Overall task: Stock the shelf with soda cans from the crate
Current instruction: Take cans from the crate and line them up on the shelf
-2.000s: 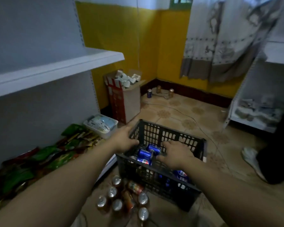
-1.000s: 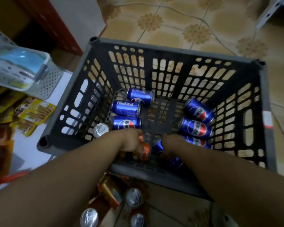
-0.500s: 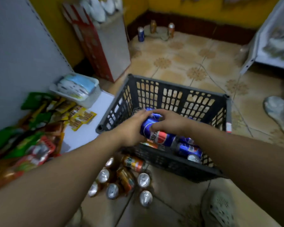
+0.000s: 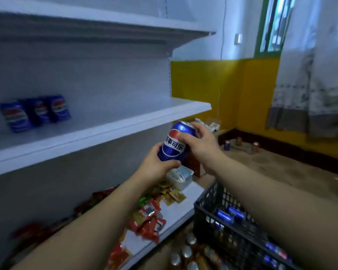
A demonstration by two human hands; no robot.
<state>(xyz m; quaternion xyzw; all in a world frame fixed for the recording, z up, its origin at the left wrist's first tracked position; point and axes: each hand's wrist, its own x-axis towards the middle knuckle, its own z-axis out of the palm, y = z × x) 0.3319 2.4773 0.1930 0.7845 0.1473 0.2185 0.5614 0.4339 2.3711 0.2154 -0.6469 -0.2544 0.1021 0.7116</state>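
while both hands grip it, the blue soda can (image 4: 174,145) sits tilted between left hand (image 4: 156,168) (lower end) and right hand (image 4: 200,143) (top), just below the middle shelf (image 4: 105,123) edge.

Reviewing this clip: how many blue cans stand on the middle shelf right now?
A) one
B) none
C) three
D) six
C: three blue cans stand side by side at the left of the middle shelf, while the left hand and right hand hold a fourth can not yet on it.
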